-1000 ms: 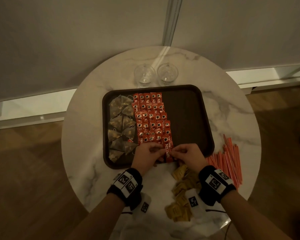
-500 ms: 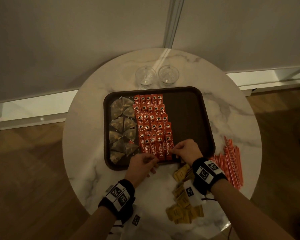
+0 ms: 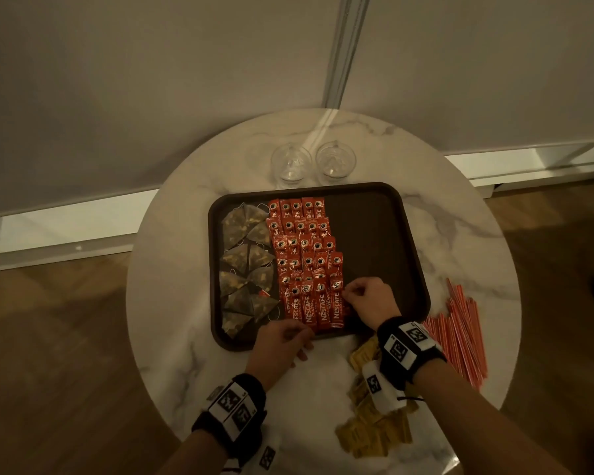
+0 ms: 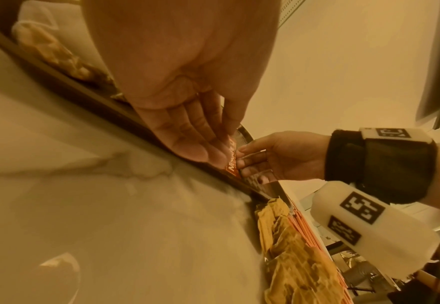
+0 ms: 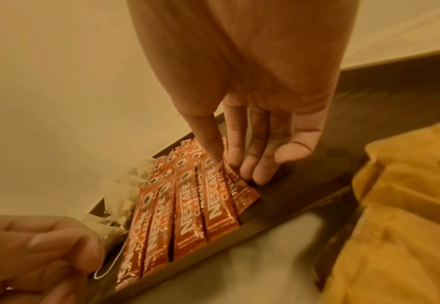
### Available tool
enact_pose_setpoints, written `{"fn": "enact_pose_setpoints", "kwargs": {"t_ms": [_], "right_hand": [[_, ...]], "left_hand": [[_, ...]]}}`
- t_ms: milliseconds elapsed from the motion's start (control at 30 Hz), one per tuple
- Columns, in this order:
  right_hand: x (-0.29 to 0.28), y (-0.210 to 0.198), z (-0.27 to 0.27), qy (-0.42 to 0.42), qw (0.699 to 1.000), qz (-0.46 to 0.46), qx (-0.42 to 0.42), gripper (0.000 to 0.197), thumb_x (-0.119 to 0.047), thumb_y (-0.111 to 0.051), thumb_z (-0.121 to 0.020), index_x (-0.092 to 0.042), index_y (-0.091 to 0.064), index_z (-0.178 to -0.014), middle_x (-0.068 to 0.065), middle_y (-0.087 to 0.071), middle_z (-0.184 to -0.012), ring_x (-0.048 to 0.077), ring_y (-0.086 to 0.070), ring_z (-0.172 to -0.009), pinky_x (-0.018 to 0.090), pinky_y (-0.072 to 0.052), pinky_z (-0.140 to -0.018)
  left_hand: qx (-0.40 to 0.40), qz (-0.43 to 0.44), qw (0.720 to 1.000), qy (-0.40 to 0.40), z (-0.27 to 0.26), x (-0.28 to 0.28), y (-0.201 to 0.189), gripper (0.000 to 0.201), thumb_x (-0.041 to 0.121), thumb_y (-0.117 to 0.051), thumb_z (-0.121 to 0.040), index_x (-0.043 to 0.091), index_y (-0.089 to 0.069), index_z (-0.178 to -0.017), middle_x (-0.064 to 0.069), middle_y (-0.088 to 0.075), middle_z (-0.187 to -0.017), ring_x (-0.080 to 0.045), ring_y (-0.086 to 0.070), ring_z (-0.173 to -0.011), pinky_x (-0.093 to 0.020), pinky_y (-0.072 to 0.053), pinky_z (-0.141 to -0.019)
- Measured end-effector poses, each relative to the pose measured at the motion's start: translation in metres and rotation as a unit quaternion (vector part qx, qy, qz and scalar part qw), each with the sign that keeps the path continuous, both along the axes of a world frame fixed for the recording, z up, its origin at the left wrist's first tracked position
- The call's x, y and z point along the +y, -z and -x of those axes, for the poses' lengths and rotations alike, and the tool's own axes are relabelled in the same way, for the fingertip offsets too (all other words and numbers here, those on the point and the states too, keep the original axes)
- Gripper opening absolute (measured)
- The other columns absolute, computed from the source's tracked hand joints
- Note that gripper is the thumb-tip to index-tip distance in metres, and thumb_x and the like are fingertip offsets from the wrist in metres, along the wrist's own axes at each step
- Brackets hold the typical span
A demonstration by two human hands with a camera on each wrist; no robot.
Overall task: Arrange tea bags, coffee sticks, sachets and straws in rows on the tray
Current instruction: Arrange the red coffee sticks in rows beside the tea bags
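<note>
A dark tray (image 3: 408, 255) sits on a round marble worktop (image 3: 172, 269), its right half bare beyond the right hand (image 3: 371, 301). The right hand's fingers (image 5: 250, 156), straight and close together, press down on the rightmost coffee stick in the nearest row of red coffee sticks (image 3: 309, 262); that stick lies slightly askew, just inside the tray's near rim. The left hand (image 3: 282, 341) rests at the near rim, its fingers (image 4: 200, 142) straight and together, touching the near ends of the sticks. Tea bags (image 3: 246, 269) fill the column left of both hands. Yellow sachets (image 3: 374, 426) lie heaped on the worktop under the right wrist, and red straws (image 3: 460, 334) lie outside the tray to its right. Two glasses (image 3: 312, 162) stand beyond the tray's far edge.
</note>
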State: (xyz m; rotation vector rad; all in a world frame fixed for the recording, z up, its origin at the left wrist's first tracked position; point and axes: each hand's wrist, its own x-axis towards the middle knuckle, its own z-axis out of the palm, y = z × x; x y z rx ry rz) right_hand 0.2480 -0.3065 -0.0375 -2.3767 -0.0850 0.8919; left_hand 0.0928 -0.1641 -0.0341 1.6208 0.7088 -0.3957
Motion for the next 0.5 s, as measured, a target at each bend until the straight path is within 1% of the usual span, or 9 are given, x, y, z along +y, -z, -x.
{"fn": "enact_pose_setpoints", "kwargs": {"t_ms": [100,133,167,233,267,300,400,500], "right_hand": [[0.001,-0.001,0.001,0.002,1.0,-0.005,0.011,0.008,-0.018,-0.065,-0.091,-0.013,-0.07,-0.093,0.002,-0.069,-0.095,0.009,-0.062,-0.083,0.015,-0.045,-0.066],[0.0,-0.002,0.001,0.005,1.0,-0.006,0.013,0.007,-0.018,-0.065,-0.091,-0.013,-0.07,-0.093,0.002,-0.068,-0.094,0.008,-0.062,-0.082,0.015,-0.045,-0.065],[-0.002,-0.003,0.0,0.009,1.0,-0.006,0.014,0.006,-0.017,-0.066,-0.09,-0.013,-0.07,-0.092,0.002,-0.068,-0.094,0.009,-0.062,-0.082,0.017,-0.046,-0.068],[-0.006,-0.005,-0.001,0.017,1.0,-0.011,0.016,0.004,-0.017,-0.065,-0.09,-0.016,-0.07,-0.09,0.002,-0.069,-0.094,0.013,-0.064,-0.086,0.024,-0.051,-0.077],[-0.01,-0.007,-0.002,0.023,0.999,-0.016,0.018,0.005,-0.016,-0.065,-0.09,-0.017,-0.07,-0.089,0.002,-0.07,-0.094,0.015,-0.065,-0.087,0.026,-0.052,-0.079],[-0.015,-0.009,-0.002,0.029,0.999,-0.022,0.017,0.006,-0.015,-0.064,-0.09,-0.018,-0.07,-0.09,0.002,-0.07,-0.093,0.015,-0.066,-0.085,0.025,-0.052,-0.078],[-0.03,-0.02,-0.004,0.036,0.998,-0.053,0.005,0.01,-0.012,-0.061,-0.091,-0.015,-0.071,-0.093,0.002,-0.071,-0.089,0.011,-0.065,-0.076,0.017,-0.047,-0.064],[-0.051,-0.035,-0.003,0.06,0.993,-0.098,-0.006,0.013,-0.007,-0.058,-0.092,-0.013,-0.07,-0.094,0.003,-0.071,-0.086,0.011,-0.064,-0.072,0.016,-0.045,-0.059]], "left_hand": [[-0.003,-0.005,1.0,0.01,0.002,0.002,0.001,0.013,0.02,-0.055,-0.097,0.022,-0.066,-0.089,0.002,-0.071,-0.082,-0.004,-0.064,-0.062,-0.017,-0.05,-0.055],[-0.002,-0.002,1.0,0.008,0.003,0.001,0.001,0.014,0.02,-0.055,-0.097,0.022,-0.066,-0.089,0.002,-0.071,-0.081,-0.004,-0.064,-0.062,-0.017,-0.05,-0.055],[0.0,0.002,1.0,0.007,0.004,0.001,0.002,0.014,0.02,-0.055,-0.097,0.02,-0.067,-0.089,0.001,-0.071,-0.082,-0.004,-0.064,-0.062,-0.017,-0.05,-0.055],[0.003,0.004,1.0,0.007,0.006,0.0,0.001,0.014,0.02,-0.055,-0.097,0.018,-0.067,-0.09,0.0,-0.071,-0.082,-0.005,-0.064,-0.063,-0.018,-0.051,-0.056],[0.004,0.003,1.0,0.009,0.007,-0.001,0.001,0.014,0.02,-0.055,-0.097,0.017,-0.068,-0.091,0.0,-0.071,-0.083,-0.006,-0.064,-0.063,-0.017,-0.05,-0.056],[0.006,0.002,1.0,0.011,0.008,-0.002,0.001,0.014,0.02,-0.055,-0.097,0.017,-0.068,-0.091,-0.001,-0.071,-0.083,-0.006,-0.064,-0.063,-0.017,-0.05,-0.056],[0.009,-0.009,1.0,0.015,0.012,-0.007,0.0,0.014,0.02,-0.056,-0.097,0.018,-0.068,-0.091,0.0,-0.071,-0.083,-0.005,-0.063,-0.063,-0.016,-0.047,-0.055],[0.006,-0.02,0.999,0.024,0.017,-0.019,-0.001,0.011,0.017,-0.058,-0.095,0.018,-0.069,-0.092,-0.001,-0.072,-0.082,-0.004,-0.062,-0.062,-0.014,-0.047,-0.055]]}}
